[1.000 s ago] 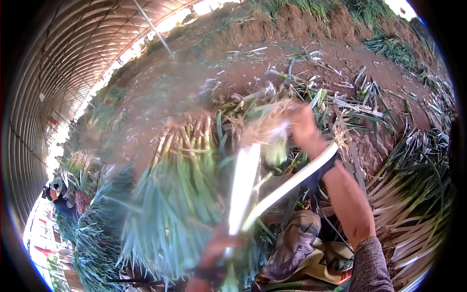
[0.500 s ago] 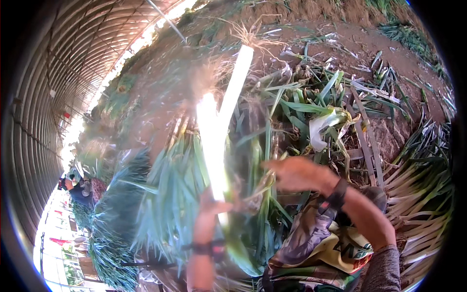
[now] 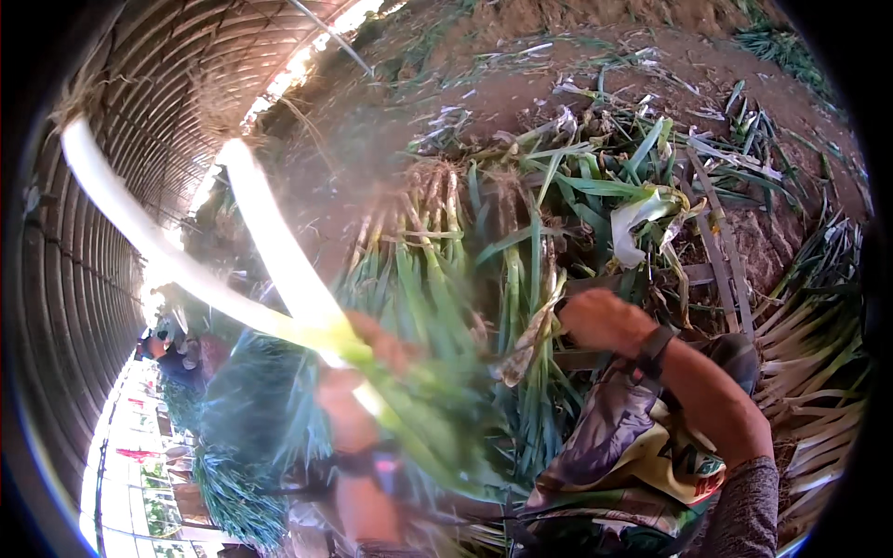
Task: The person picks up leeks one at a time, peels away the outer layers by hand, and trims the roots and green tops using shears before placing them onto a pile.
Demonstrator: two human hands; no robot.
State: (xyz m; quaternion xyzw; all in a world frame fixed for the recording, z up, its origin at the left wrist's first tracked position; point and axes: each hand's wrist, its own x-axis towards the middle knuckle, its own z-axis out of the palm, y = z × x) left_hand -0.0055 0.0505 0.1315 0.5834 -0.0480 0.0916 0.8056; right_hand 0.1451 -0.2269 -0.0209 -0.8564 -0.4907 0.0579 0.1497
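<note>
The left hand (image 3: 351, 406) gripped two leeks (image 3: 285, 244) low, seemingly to hold their roots (image 3: 80, 100) clear toward eleven o'clock, while the right hand (image 3: 605, 321) was curled by a dry leaf (image 3: 526, 357), hold unclear.

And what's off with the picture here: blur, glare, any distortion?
In the head view, the left hand is blurred, the right hand clearer; the held leeks glare white; the lower-left background is washed out; the roof curves along the dark rim.
</note>
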